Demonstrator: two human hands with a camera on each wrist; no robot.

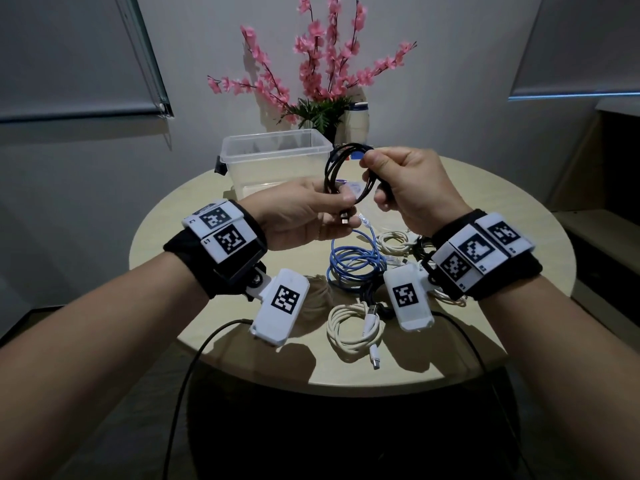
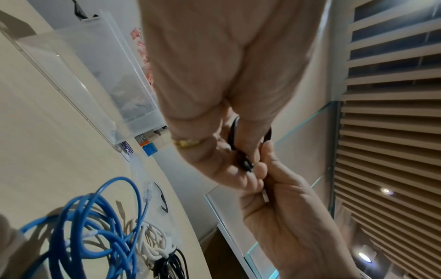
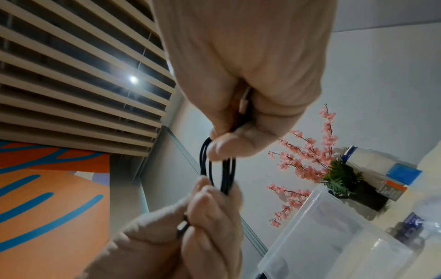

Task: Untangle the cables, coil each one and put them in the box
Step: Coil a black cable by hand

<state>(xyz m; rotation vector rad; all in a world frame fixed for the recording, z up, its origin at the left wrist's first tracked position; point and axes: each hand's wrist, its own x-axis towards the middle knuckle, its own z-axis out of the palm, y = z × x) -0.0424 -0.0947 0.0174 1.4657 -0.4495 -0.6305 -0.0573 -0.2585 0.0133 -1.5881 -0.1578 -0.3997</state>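
Observation:
A black cable (image 1: 331, 168) is wound into a small coil and held in the air in front of the clear plastic box (image 1: 277, 156). My left hand (image 1: 341, 206) pinches the coil's lower part, with a plug end sticking out below its fingers. My right hand (image 1: 372, 174) grips the coil's right side and top. In the left wrist view the left hand (image 2: 238, 160) meets the right hand (image 2: 264, 169) on the black cable (image 2: 232, 132). The right wrist view shows the black loops (image 3: 224, 175) between the right hand (image 3: 224, 147) and the left hand (image 3: 210, 192).
On the round table (image 1: 491, 192) below my hands lie a blue cable (image 1: 353, 261), a white coiled cable (image 1: 353, 327), another white cable (image 1: 394, 242) and a black cable (image 1: 422, 247). Pink flowers (image 1: 322, 81) and a jar (image 1: 358, 119) stand behind the box.

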